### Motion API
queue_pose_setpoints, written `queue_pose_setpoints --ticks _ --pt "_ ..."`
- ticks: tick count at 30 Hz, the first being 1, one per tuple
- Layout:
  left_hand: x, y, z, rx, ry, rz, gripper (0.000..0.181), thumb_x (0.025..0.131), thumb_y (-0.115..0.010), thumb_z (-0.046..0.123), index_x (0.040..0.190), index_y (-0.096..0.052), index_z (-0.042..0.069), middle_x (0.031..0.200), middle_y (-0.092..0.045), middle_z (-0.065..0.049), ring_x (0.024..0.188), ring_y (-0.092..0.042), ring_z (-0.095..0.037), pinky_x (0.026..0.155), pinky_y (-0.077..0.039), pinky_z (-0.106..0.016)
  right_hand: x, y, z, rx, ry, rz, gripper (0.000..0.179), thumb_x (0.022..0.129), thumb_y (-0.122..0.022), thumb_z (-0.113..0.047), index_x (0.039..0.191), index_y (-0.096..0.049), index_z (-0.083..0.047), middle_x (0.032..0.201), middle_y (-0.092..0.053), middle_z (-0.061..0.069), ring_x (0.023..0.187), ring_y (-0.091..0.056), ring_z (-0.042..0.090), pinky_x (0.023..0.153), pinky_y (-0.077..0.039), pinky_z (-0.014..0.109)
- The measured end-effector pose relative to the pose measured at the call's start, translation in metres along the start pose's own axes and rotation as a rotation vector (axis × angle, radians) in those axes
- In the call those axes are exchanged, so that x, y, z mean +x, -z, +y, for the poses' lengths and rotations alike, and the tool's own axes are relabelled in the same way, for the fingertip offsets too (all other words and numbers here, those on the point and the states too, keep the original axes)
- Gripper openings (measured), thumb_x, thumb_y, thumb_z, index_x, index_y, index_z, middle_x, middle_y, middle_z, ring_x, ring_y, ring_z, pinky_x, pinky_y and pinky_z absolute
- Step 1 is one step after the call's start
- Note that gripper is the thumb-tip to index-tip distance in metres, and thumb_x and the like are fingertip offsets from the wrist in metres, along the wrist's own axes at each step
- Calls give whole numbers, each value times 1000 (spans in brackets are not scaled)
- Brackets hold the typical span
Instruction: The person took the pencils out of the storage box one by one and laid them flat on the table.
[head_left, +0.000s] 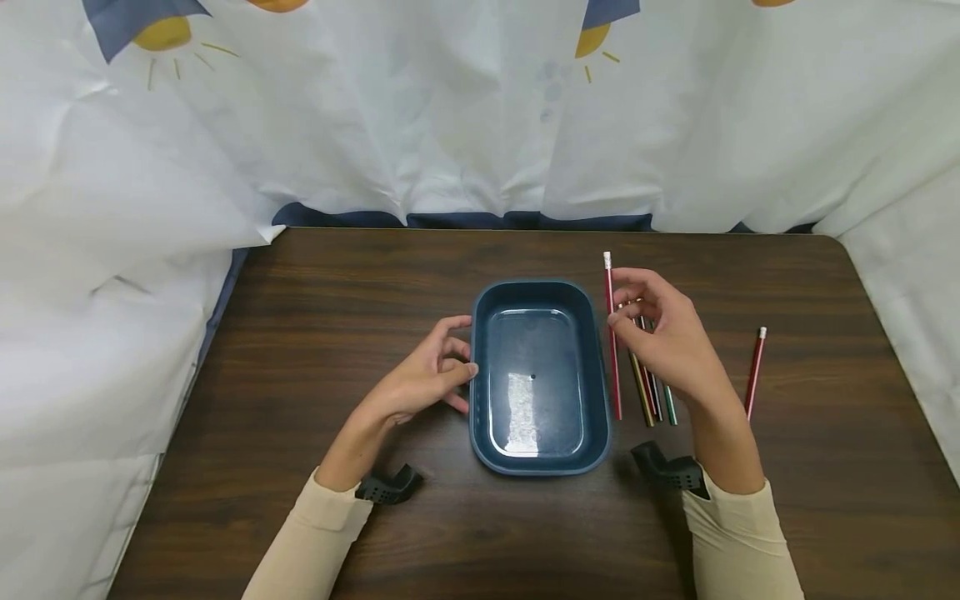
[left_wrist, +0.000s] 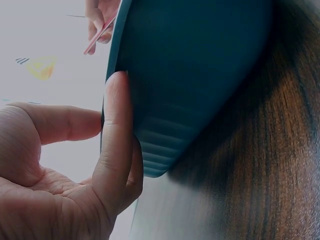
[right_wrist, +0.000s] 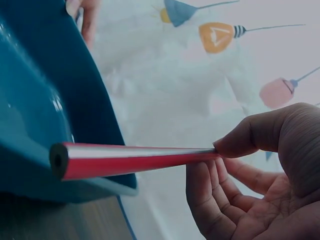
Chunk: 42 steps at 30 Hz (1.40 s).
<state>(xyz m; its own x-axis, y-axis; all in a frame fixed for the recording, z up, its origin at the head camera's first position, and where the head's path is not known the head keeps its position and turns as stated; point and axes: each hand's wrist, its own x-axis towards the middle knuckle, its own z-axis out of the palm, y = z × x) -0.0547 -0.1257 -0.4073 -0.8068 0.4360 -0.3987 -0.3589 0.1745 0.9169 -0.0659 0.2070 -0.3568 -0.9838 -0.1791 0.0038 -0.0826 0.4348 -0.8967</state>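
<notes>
A dark blue plastic tray stands on the table with nothing lying in it. At its left side, my left hand pinches the rim between thumb and fingers; the left wrist view has a finger along the outer wall. My right hand pinches a red pencil with a pale stripe, just beside the tray's right side. Its flat, unsharpened end faces the camera in the right wrist view, and a white tip shows at the other end. Several more pencils lie partly hidden beneath the right hand.
Another red pencil lies apart on the right, partly covered by the right forearm. The dark wood table is bordered at the back and sides by a white curtain with lamp prints. Each wrist wears a black band.
</notes>
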Motion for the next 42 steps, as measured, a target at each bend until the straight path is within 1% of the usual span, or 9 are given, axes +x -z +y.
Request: queue_pose_setpoints --ticks 2,9,13,19,24,31,37,42 --pt "-1 1 -1 -2 -1 5 77 101 -60 3 164 -18 16 125 -47 -19 92 -66 -25 68 -70 -45 0 3 2 6 1 8 48 102 -64 -7 149 -55 -11 115 -61 9 94 -64 10 71 -59 18" --pt "-2 1 -5 -9 -1 8 77 101 -60 2 164 -18 16 124 -46 -18 90 -66 -24 67 -70 -45 -2 15 12 -4 6 52 49 101 -64 -5 149 -54 -8 111 -59 1 93 -61 8 66 -54 16" --pt "-1 -1 -4 0 -5 7 77 101 -61 3 164 -18 16 124 -47 -19 90 -66 -25 67 -70 -44 -3 22 16 -12 -9 72 51 101 -64 -5 150 -54 -8 110 -58 -2 92 -62 6 65 -55 15" --pt "-1 -3 0 2 -9 5 77 101 -60 2 164 -18 14 124 -48 -19 91 -65 -26 66 -70 -45 -6 31 18 -20 -20 95 52 101 -63 -4 152 -52 -8 110 -58 -4 92 -62 6 66 -56 14" --pt "0 -3 0 -7 -15 0 77 100 -61 2 164 -19 15 123 -47 -18 92 -65 -27 66 -70 -44 -10 43 22 -66 -16 118 51 102 -63 -5 151 -52 -6 109 -59 -7 93 -61 5 66 -55 12" --pt "1 -2 2 -13 -11 2 77 101 -60 0 164 -19 16 123 -47 -18 91 -66 -26 65 -70 -44 -17 56 34 -112 -73 103 51 103 -63 -8 152 -50 -8 111 -58 -8 93 -61 3 67 -57 13" --pt "0 -1 3 -13 -5 -1 77 101 -59 1 164 -18 16 124 -47 -18 90 -66 -25 66 -70 -43 -18 61 40 -141 -86 110 51 103 -62 -8 153 -50 -7 111 -57 -8 91 -61 1 65 -57 14" --pt "0 -1 3 -15 -4 -2 77 101 -59 1 164 -18 16 122 -46 -16 89 -66 -22 66 -70 -41 -17 64 47 -162 -101 117 53 103 -62 -8 154 -49 -6 111 -56 -9 91 -59 -1 64 -56 14"
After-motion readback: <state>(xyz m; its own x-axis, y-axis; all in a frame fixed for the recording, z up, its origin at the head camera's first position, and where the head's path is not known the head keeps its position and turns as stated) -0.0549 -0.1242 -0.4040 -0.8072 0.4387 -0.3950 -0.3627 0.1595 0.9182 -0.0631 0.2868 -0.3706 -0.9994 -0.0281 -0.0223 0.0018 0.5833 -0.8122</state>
